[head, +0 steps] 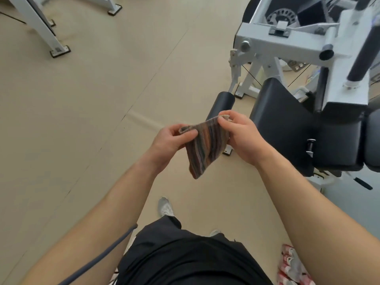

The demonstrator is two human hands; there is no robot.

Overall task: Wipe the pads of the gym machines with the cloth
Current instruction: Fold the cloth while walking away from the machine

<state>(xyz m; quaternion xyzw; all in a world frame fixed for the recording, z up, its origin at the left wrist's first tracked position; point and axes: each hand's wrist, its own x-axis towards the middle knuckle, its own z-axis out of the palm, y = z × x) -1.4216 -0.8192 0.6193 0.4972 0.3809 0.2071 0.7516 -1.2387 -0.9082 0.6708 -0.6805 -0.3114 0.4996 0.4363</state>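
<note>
A folded striped cloth (202,148) in brown, orange and grey hangs between both hands at the centre of the view. My left hand (169,144) pinches its upper left corner. My right hand (239,136) pinches its upper right corner. Just beyond them stands a white gym machine (283,41) with a black seat pad (285,120) at the right. A black roller pad (221,104) sticks out behind the cloth, partly hidden by it. Neither hand touches a pad.
Beige floor (92,120) spreads to the left. The white legs of another machine (41,27) stand at the top left. A second black pad (339,145) and a black roller (364,50) lie at the right. My shoe (165,206) and a red-and-white package (292,264) are below.
</note>
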